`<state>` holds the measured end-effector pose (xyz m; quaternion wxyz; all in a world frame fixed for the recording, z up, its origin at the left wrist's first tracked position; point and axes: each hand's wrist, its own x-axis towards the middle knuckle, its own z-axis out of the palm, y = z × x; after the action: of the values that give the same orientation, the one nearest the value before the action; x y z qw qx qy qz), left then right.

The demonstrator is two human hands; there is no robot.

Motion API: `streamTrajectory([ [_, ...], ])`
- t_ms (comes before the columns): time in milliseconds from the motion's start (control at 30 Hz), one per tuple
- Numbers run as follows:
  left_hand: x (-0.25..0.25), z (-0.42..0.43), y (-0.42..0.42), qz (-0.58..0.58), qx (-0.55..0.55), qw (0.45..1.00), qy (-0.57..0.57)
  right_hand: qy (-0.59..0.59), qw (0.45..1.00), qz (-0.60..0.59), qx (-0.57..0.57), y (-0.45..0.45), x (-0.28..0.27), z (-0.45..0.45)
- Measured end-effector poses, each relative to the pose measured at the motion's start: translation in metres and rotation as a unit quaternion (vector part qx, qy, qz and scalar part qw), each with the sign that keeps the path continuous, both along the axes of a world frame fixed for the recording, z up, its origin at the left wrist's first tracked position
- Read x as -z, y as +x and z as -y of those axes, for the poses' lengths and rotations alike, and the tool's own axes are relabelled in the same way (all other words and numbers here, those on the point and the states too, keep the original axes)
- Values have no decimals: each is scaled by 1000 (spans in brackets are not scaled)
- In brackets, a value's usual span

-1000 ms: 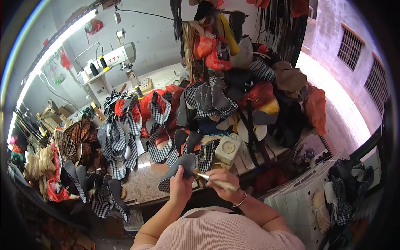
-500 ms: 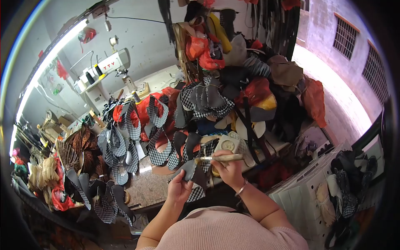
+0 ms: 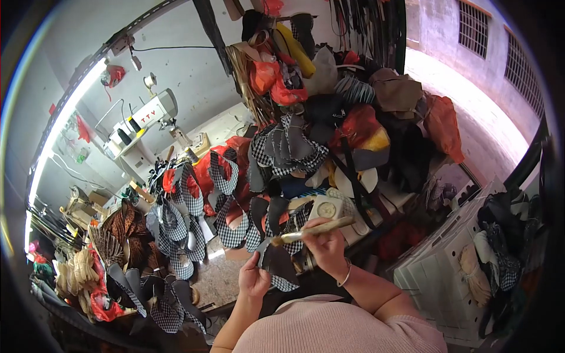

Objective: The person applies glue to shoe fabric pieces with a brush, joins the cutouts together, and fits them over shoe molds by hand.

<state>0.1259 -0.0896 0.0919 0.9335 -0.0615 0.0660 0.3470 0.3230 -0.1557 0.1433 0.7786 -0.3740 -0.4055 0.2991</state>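
My left hand (image 3: pixel 254 280) pinches the edge of a dark grey shoe-upper piece (image 3: pixel 280 266), with a black-and-white checked part showing at its lower end. In my right hand (image 3: pixel 325 248) is a brush with a thick wooden handle (image 3: pixel 338 225), its bristle end pointing left. The bristles are at the upper edge of the grey piece; whether they touch it I cannot tell. Just beyond my right hand sits a cream container (image 3: pixel 325 209) with a round opening. More grey and checked upper pieces (image 3: pixel 232 226) lie on the bench beyond my hands.
A white sewing machine (image 3: pixel 150 112) stands at the back left. Heaped grey pieces (image 3: pixel 288 144) and red plastic bags (image 3: pixel 356 126) fill the bench's far side. Brown bundles (image 3: pixel 120 226) lie at left. On the right, a white perforated crate (image 3: pixel 432 265) holds dark scraps.
The head view has shifted, moving the bench scene slightly. The brush now tilts more, its bristle end lower than its handle. Both hands keep their holds.
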Motion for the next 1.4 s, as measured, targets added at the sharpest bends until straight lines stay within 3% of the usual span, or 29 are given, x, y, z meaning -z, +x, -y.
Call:
streamTrajectory([
  [67, 5, -2, 1, 83, 53, 995, 6, -5, 991, 129, 42, -3, 15, -11],
  [100, 2, -1, 3, 84, 60, 995, 3, -34, 961, 252, 110, 5, 19, -17],
  [200, -18, -1, -4, -69, -33, 995, 71, -125, 971, 134, 152, 26, 52, -28],
  [267, -7, -11, -23, -73, -87, 990, 85, -162, 952, 198, 165, 47, 62, -18],
  [333, 17, -22, -55, -43, -61, 993, 95, -251, 886, 346, 182, 62, 101, -15],
  [367, 13, -19, -59, -121, -119, 983, 66, -293, 876, 358, 138, 63, 125, -13],
  [467, 10, -12, -77, -204, -204, 957, 20, -316, 857, 391, 113, 54, 153, -12],
  [533, 23, -11, -103, -197, -210, 957, 33, -294, 855, 415, 100, 49, 163, -18],
  [633, 20, -8, -124, -249, -275, 929, 4, -422, 759, 492, 64, 46, 162, -30],
  [733, 17, -10, -145, -303, -269, 914, 15, -355, 789, 492, 95, 51, 169, -40],
  [767, 25, -15, -156, -338, -266, 903, 18, -416, 773, 475, 67, 53, 169, -40],
  [1067, 11, -84, -176, -399, -261, 878, -39, -426, 788, 432, 103, 53, 168, -33],
  [1200, 5, -132, -180, -354, -258, 899, -11, -411, 797, 419, 141, 45, 161, -38],
  [1267, 27, -166, -197, -252, -233, 939, 38, -428, 794, 408, 140, 38, 151, -41],
  [1400, 1, -233, -189, -176, -249, 951, 55, -453, 772, 411, 172, 30, 146, -49],
])
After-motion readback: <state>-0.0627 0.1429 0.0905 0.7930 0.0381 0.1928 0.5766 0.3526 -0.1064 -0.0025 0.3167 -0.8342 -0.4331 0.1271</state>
